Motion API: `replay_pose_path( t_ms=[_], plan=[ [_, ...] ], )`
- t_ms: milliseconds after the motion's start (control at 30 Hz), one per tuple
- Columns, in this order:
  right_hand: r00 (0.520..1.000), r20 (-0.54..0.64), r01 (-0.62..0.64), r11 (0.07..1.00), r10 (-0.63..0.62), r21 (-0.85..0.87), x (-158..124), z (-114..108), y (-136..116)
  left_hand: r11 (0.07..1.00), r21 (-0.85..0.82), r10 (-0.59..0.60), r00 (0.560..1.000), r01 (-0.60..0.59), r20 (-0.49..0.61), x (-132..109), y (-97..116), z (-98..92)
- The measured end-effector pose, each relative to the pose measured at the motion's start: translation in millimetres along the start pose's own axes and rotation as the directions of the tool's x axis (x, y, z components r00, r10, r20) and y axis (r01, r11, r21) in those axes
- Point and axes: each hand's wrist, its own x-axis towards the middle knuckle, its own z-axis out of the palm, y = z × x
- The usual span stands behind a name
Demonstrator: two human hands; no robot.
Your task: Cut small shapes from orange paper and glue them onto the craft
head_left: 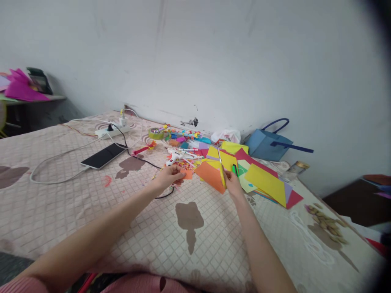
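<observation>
A small piece of orange paper point(187, 174) is pinched between the fingers and thumb of my left hand point(170, 177). My right hand point(232, 184) is closed around yellow-handled scissors point(222, 175), their blades pointing away from me toward the wall. A larger orange sheet point(210, 176) lies between the two hands, beside the scissors. Just beyond my left hand is a white glue gun point(174, 156) among paper scraps and white sticks. Close to my right hand lies a green marker with a black end point(234, 169), on top of coloured sheets.
Yellow paper point(265, 183) and other sheets spread to the right, before a blue bag point(267, 143). A tablet point(104, 156) charges at left near a power strip point(112, 131). Green tape point(156, 133) stands at the back; peanut-like pieces point(328, 224) and white cord point(311, 240) lie at right.
</observation>
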Motion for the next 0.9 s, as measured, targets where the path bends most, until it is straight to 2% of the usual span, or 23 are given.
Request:
replay_pose_path(
  t_ms=[100, 233, 400, 533, 900],
  plan=[
    [0.991, 0.133, -0.020, 0.987, -0.002, 0.159, -16.1, 26.6, -13.9, 1.000, -0.021, 0.004, 0.999, -0.004, -0.035, -0.4, 3.0, -1.0],
    [0.943, 0.330, -0.075, 0.950, -0.031, 0.304, -50.5, 60.9, -31.8, 0.998, -0.056, 0.015, 0.997, -0.019, -0.081, 0.3, 5.8, -2.6],
    [0.885, 0.457, -0.096, 0.923, -0.093, 0.373, -79.8, 78.1, -40.2, 0.988, -0.139, 0.046, 0.989, -0.065, -0.137, 0.6, 13.2, -5.3],
    [0.863, 0.487, -0.040, 0.945, -0.131, 0.325, -86.4, 81.4, -37.8, 0.967, -0.214, 0.092, 0.976, -0.135, -0.197, -1.6, 20.1, -4.9],
    [0.869, 0.466, 0.091, 0.979, -0.166, 0.180, -96.8, 82.3, -52.5, 0.946, -0.246, 0.149, 0.957, -0.211, -0.248, -8.0, 24.5, 2.1]
  ],
)
